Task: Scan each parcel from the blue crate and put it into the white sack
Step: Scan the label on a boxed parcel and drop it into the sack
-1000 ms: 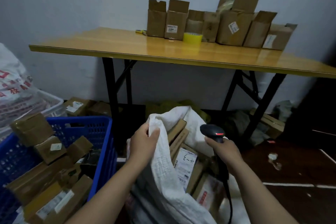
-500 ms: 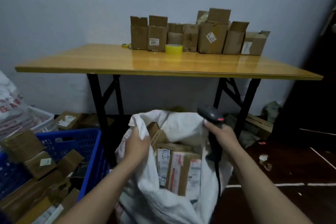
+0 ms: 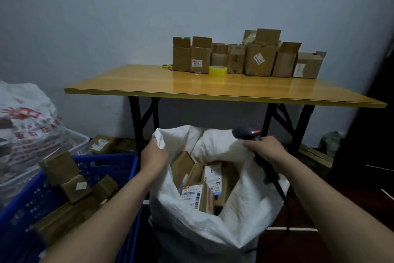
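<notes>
Beyond both hands stands a yellow folding table (image 3: 149,83), and a row of open cartons (image 3: 260,62) lines its far edge. Between the hands, and hanging below them, is the white sack (image 3: 191,235). Its mouth is spread wide and labelled boxes (image 3: 191,195) are stacked inside.

The left hand (image 3: 154,157) has its fingers curled over the sack's left rim and grips the cloth. The right hand (image 3: 265,148) is closed round the handle of a black scanner (image 3: 245,133), whose head points away from the person with a red light showing. The sack's right rim bunches up just under that hand, but it cannot be told whether the hand also pinches the cloth. The scanner's cord (image 3: 283,196) trails down below the right wrist.

The blue crate (image 3: 110,159) sits just outside the left forearm, close against the sack. It holds a good many brown parcels (image 3: 59,166).

The step in hand looks like opening or straightening the sack between parcels, since neither hand holds a parcel and none is under the scanner. Judging by the full crate, the task is well short of done. The next move probably calls for the left hand to let go of the rim, reach outward to the crate and lift a parcel label-up. The right hand then only has to turn the scanner onto the barcode. Once released, the soft rim may sag shut.
</notes>
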